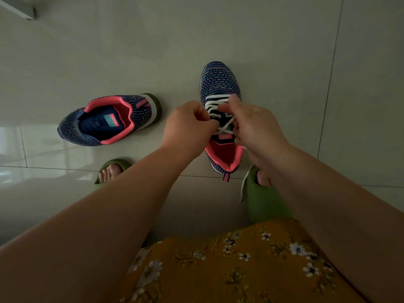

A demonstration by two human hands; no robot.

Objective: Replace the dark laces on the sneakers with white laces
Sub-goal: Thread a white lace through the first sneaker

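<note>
Both hands cover the upper eyelets of the right sneaker (220,84), so the lacing there is hard to make out. The left hand (188,125) and right hand (254,125) each curl tight, pinching the white lace (218,103) over the tongue. The other sneaker (109,120) lies unlaced on the floor (109,51) to the left.

Left hand (188,125) hides its grip on white lace (220,106)

A pale tiled floor (273,40) carries two navy-and-pink sneakers (109,120) (220,82) and two green slippers (265,204) (113,165).
</note>
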